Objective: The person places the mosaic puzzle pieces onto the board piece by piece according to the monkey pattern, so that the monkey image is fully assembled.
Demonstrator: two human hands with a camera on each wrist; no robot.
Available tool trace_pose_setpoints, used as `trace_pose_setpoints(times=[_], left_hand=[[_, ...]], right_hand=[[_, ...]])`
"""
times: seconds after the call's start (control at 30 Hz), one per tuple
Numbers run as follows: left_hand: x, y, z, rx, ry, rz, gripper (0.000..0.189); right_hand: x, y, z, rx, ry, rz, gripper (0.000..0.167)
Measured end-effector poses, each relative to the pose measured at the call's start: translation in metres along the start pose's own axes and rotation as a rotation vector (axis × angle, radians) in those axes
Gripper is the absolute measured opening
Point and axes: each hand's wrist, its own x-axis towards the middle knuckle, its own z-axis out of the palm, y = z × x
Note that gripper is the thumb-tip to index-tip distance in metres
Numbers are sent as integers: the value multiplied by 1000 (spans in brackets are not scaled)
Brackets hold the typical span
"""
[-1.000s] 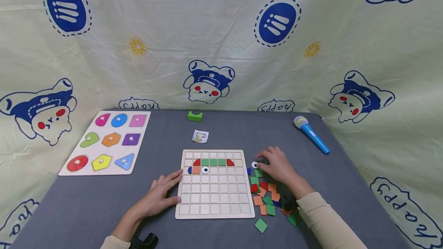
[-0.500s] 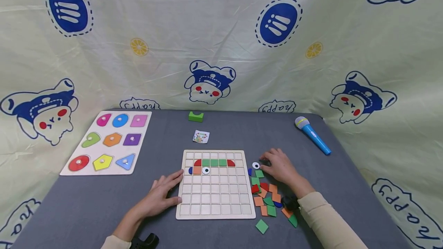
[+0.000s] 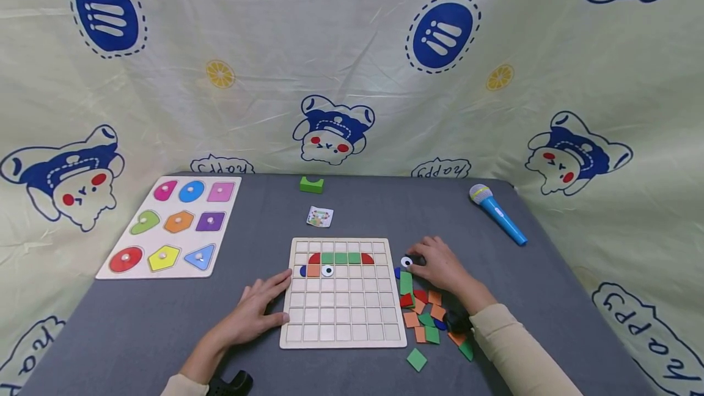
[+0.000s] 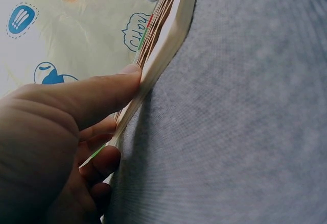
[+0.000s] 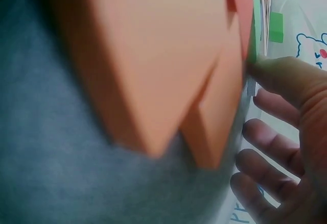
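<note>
In the head view, a pale grid board [image 3: 341, 310] lies mid-table. Its upper rows bear red, green, orange and blue pieces and a round eye piece [image 3: 327, 271]. My left hand [image 3: 255, 312] rests against the board's left edge, thumb and fingertips touching it; the left wrist view shows this contact close up, at the thumb [image 4: 117, 86]. Right of the board, my right hand [image 3: 440, 266] pinches a second eye piece [image 3: 406, 262] between thumb and index finger. The other right fingers [image 5: 263, 168] are loosely bent and spread in the right wrist view.
Loose green, orange, red and blue tiles [image 3: 431, 335] lie right of the board. A shape puzzle [image 3: 148, 249] stands at left, a toy microphone [image 3: 497, 214] at back right. Behind the board are a small card [image 3: 319, 217] and a green block [image 3: 311, 185].
My right hand drew slightly away from the second eye piece, then came back to it. A green tile beneath it slid left against another green one. My left hand stays at the board's edge.
</note>
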Motion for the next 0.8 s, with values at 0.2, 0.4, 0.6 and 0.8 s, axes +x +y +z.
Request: trace_pose_setpoints(times=[0.2, 0.4, 0.6, 0.8], left_hand=[[0, 0, 0, -4, 4, 5, 70], [0, 1, 1, -5, 4, 7, 69], [0, 0, 1, -8, 3, 10, 70], [-1, 0, 1, -12, 6, 10, 69]], right_hand=[[0, 1, 3, 5, 5, -2, 25], [0, 1, 3, 12, 10, 4, 21], [-2, -1, 1, 7, 25, -10, 22], [-3, -16, -6, 18, 49, -29, 24]])
